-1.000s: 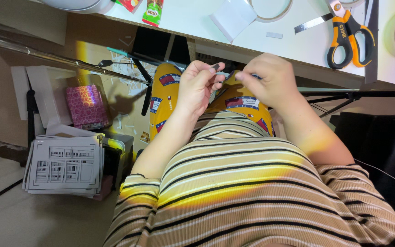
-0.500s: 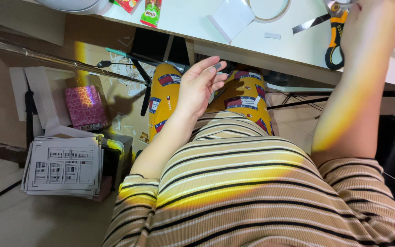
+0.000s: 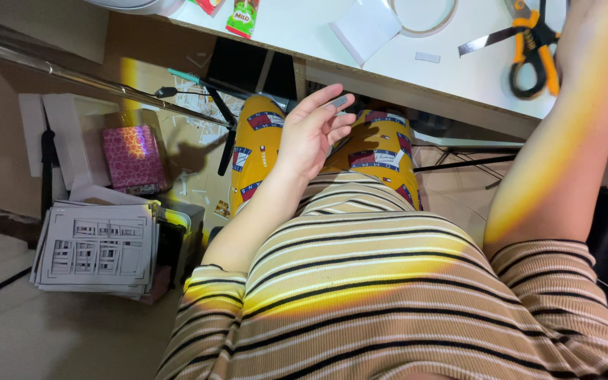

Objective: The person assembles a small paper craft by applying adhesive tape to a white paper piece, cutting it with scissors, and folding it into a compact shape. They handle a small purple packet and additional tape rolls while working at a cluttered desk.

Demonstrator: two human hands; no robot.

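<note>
While left hand (image 3: 311,134) pinches small grey strip (image 3: 339,103) loosely below bench (image 3: 459,84), strip could slip, drop; right hand (image 3: 589,35) near scissors (image 3: 533,42), grip unclear.

Left hand (image 3: 309,134) raised, palm up, fingers loosely curled; right arm (image 3: 564,141) stretched forward.

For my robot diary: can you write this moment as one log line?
left hand: holds small grey piece | right hand: on white table, by scissors
</note>
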